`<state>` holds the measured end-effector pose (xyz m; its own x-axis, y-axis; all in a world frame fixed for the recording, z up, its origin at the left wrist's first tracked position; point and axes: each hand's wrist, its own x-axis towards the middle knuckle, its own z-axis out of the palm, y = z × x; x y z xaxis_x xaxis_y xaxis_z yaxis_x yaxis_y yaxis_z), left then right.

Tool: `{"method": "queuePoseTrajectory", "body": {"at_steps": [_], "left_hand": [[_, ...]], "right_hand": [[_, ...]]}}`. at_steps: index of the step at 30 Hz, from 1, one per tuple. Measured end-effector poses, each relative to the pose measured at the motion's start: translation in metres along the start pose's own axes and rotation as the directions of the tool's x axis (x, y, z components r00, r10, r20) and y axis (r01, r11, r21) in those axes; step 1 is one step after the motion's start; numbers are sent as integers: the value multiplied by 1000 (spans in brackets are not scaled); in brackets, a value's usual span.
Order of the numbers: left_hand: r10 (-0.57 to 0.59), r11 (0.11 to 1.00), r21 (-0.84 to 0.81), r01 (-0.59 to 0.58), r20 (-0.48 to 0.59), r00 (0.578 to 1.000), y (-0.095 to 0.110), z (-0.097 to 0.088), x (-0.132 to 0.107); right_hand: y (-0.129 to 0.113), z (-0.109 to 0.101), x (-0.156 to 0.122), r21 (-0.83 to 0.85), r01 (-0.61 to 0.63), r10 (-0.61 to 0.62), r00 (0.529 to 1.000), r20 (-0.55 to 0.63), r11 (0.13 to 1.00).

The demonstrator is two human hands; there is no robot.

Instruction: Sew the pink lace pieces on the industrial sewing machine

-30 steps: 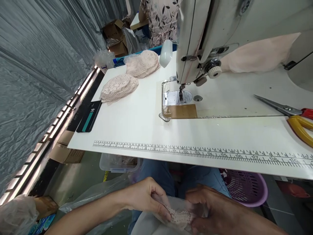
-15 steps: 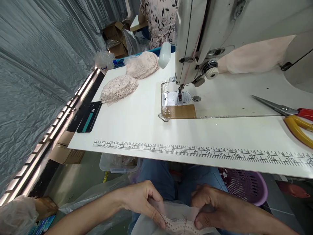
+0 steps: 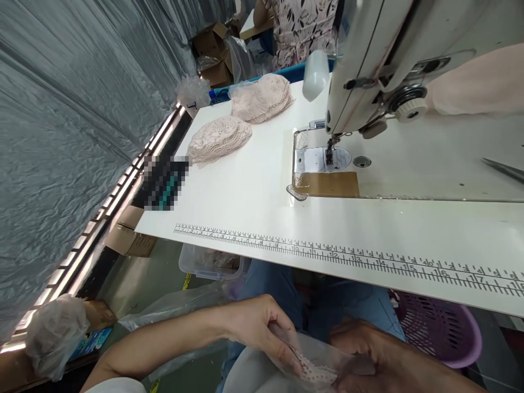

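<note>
Over my lap, below the table edge, both hands hold a sheer pale fabric piece with lace trim [image 3: 314, 372]. My left hand [image 3: 266, 333] pinches the left end of the lace between thumb and fingers. At the right end my right hand [image 3: 360, 355] is closed on the same fabric, its fingertips partly hidden and a little blurred. The sewing machine [image 3: 368, 82] stands on the table above my hands, and nothing lies under its needle. Two stacks of pale lace pieces sit at the table's back left, a nearer stack [image 3: 219, 139] and a farther stack [image 3: 264, 98].
A ruler scale [image 3: 295, 248] runs along the front of the white table [image 3: 229, 191]. Dark scissor blades [image 3: 505, 170] lie at the right. Below are a purple basket [image 3: 444, 327] and a clear plastic bin [image 3: 210, 262]. A person in a floral garment [image 3: 303, 30] is behind the table.
The view has swung, so the table and machine sit tilted and the scissors are mostly out of frame. Both hands keep hold of the lace-trimmed fabric, which slopes down to the right.
</note>
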<state>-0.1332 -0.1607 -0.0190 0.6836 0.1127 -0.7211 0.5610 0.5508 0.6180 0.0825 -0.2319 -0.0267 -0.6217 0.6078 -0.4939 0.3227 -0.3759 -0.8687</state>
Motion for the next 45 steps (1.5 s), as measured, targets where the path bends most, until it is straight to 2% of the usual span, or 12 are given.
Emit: {"method": "queuePoseTrajectory", "body": {"at_steps": [5, 10, 16, 25, 31, 35, 41, 45], "left_hand": [[14, 999, 30, -14, 3, 1000, -3, -1, 0], [18, 997, 76, -21, 32, 999, -7, -6, 0], [30, 992, 121, -40, 80, 996, -7, -8, 0], [67, 996, 43, -75, 162, 985, -8, -3, 3], [84, 995, 40, -91, 154, 985, -7, -3, 3], [67, 997, 32, -72, 135, 989, -8, -5, 4], [64, 996, 59, -70, 104, 993, -7, -7, 2], [33, 996, 77, -43, 126, 992, -3, -5, 3]], "right_hand": [[0, 3, 3, 16, 26, -26, 1000, -11, 1000], [17, 4, 9, 240, 78, -88, 996, 33, 968], [27, 4, 11, 314, 123, -155, 985, 80, 941], [20, 5, 12, 293, 159, -195, 976, 100, 943], [12, 4, 13, 277, 179, -207, 976, 73, 944], [14, -1, 9, 186, 187, -201, 978, 61, 965], [13, -3, 3, 132, 159, -167, 984, 54, 978], [14, -2, 4, 123, 135, -142, 989, 46, 983]]}}
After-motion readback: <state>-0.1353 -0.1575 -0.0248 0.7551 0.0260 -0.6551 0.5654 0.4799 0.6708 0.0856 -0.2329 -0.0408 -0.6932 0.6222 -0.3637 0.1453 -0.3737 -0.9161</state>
